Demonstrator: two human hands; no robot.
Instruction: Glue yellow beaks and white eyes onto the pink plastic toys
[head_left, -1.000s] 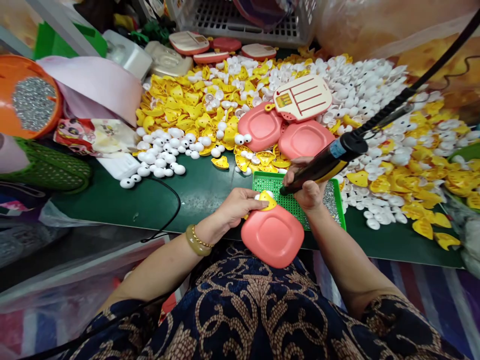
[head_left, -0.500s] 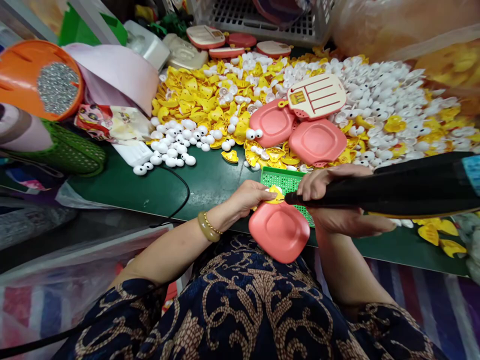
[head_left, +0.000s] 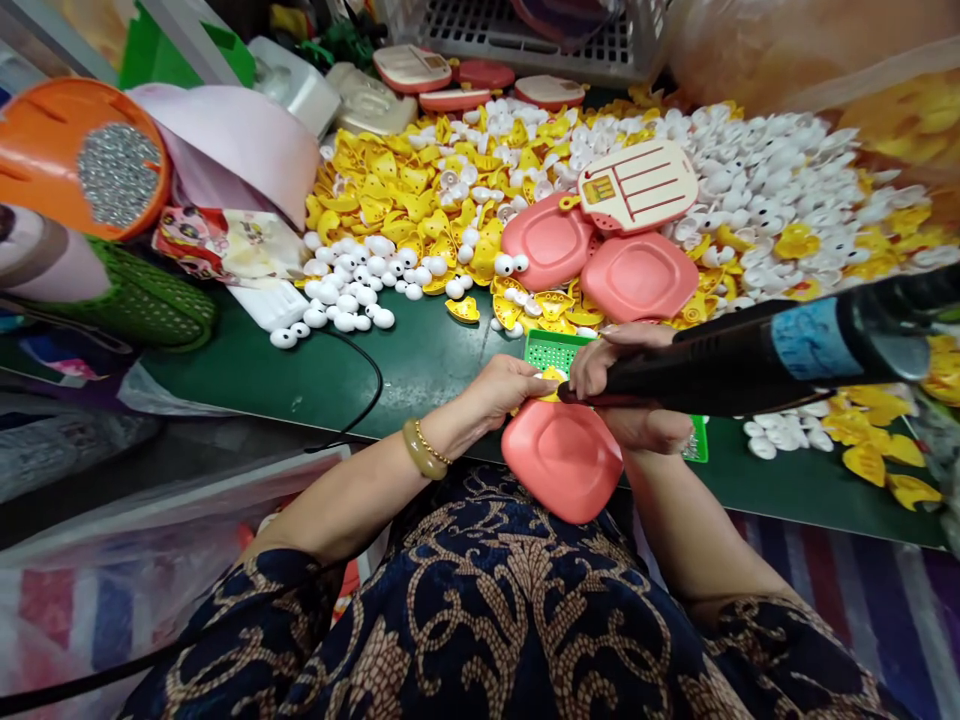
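Observation:
My left hand pinches a small yellow plastic part at the upper edge of a coral-pink plastic piece, shaped like a rounded square. My right hand is wrapped around a black electric screwdriver, which lies nearly level. Its tip meets the yellow part beside my left fingertips; the exact contact point is too small to make out. Beneath my hands sits a green perforated basket, partly covered by them.
Yellow parts and white eye pieces are heaped along the back. Two more pink pieces and a cream panel lie on the heap. An orange bowl of screws stands left. A black cable crosses the green table.
My right hand and the screwdriver have moved left and closer to my left hand, with the tool's tip now against the yellow part. My left hand keeps its hold.

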